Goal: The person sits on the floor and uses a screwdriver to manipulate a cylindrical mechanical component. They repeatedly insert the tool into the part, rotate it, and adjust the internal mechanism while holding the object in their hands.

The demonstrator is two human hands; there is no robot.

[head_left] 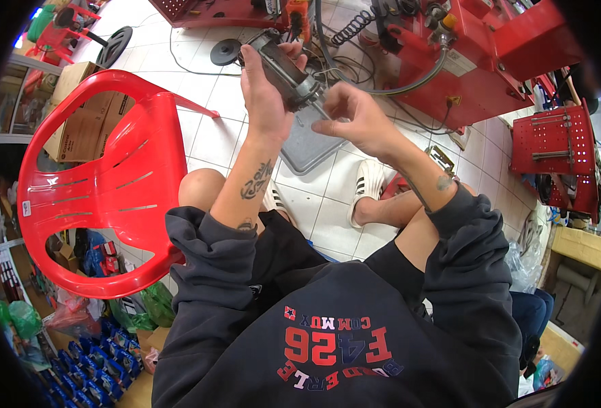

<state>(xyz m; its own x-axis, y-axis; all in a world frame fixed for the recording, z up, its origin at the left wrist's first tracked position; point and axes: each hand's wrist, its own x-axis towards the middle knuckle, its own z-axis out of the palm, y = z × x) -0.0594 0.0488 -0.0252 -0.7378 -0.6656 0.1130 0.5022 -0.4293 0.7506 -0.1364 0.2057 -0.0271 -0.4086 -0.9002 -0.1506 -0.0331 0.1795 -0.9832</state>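
Over the grey tray (307, 151), I see the dark cylindrical part (281, 69) held in the left hand (265, 99), its long axis slanting from upper left to lower right. The right hand (357, 117) sits nearer that lower end, fingers narrowed; I cannot tell whether they grip anything.

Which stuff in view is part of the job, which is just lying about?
In the job:
dark metal cylindrical assembly, gripped by left hand, right hand at its near end
grey rectangular tray below, probably

Lying about, apparently:
red plastic armchair
brown cardboard boxes
red perforated metal panel
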